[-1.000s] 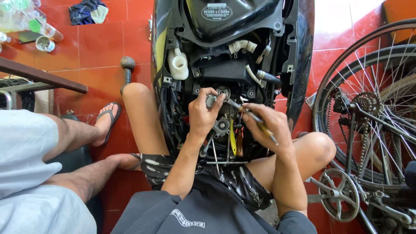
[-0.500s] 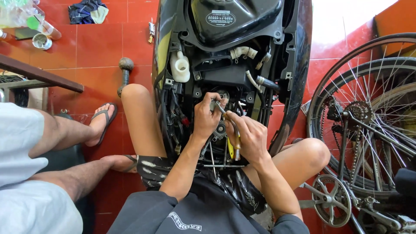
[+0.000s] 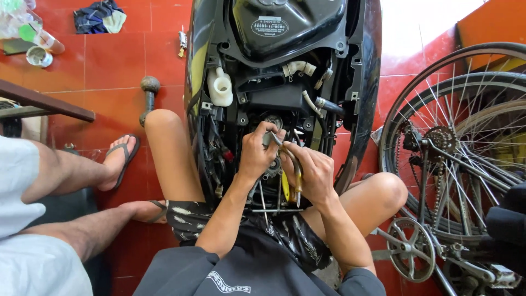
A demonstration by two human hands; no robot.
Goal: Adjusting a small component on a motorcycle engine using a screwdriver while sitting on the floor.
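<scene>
While I sit with my knees either side of the black scooter [image 3: 350,137], my left hand [image 3: 257,156] is closed on a metal part in its open engine bay, touching my right hand [image 3: 312,172], clamped on a screwdriver [image 3: 296,178]. White reservoir [image 3: 220,87] far left. Bicycle wheel [image 3: 455,153] right; another person's sandalled foot [image 3: 118,159] left

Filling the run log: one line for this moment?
left hand: on engine part | right hand: holds pliers | scooter: panels off
</scene>
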